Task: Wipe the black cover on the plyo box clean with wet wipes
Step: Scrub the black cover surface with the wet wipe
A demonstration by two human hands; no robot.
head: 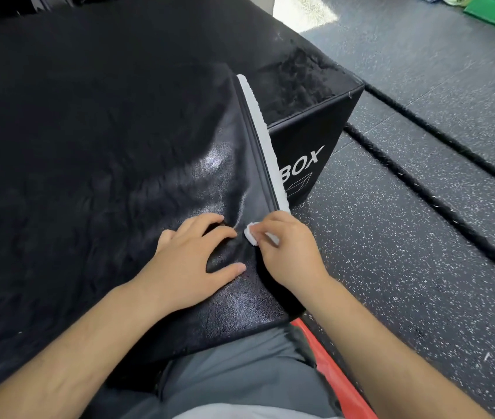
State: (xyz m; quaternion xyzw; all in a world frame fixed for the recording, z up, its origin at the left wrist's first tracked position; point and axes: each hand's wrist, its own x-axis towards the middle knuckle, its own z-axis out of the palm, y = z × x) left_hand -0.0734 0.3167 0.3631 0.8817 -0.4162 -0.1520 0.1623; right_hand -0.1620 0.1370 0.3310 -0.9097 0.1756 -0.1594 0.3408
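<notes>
Cover (89,146): black, wrinkled, glossy near centre. It fills the frame from 12 o'clock round through 9 to 7 o'clock and drapes over the box. Its right edge is lifted into a ridge running from centre toward 12 o'clock.

Floor (406,267): dark speckled rubber, from 1 to 5 o'clock.

Box (309,140): one black corner and side show, just right of centre toward 1 o'clock. White lettering "BOX" on the side; the rest of the print is hidden by the cover's edge.

Ropes (439,204): two thick black ones lie parallel on the floor, running from beside the box out to 3 o'clock.

Trousers (234,367): grey, at 6 o'clock, against the cover's near edge.

Strip (263,137): white, textured, along the raised cover edge; its lower end is near the right fingers.

Band (334,373): red, at 5 o'clock, beside the trousers.

Left hand (192,261): palm down on the cover just below centre, fingers spread and unclenched, pressing the material. Holds nothing.

Right hand (288,252): just beside the left, at the cover's edge, fingers curled, pinching the wipe.

Wipe (251,234): small, white, bunched, touching the cover between the two hands.

Green items (494,12): on the floor at 1 o'clock, too far off to identify.
</notes>
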